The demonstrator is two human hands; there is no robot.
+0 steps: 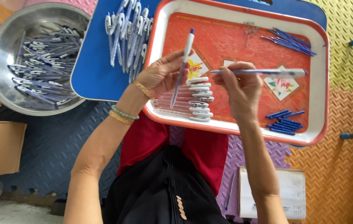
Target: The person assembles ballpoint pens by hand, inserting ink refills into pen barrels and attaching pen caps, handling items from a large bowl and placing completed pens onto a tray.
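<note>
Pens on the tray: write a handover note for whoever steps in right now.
Left hand holds one pen upright. Right hand holds a second pen level.
Red tray: a row of clear barrels with white caps, blue refills at the far corner, short blue parts at the near corner.
Done: finished pens on the blue board and in the steel bowl.
Left: the tray's parts.

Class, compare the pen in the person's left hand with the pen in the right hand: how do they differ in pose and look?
The left hand holds its pen nearly upright, white end up; the right hand holds its pen level, pointing sideways. The left pen shows a white upper part and clear lower barrel; the right pen looks mostly blue along its barrel. Both are slim pens held over the red tray.
</note>
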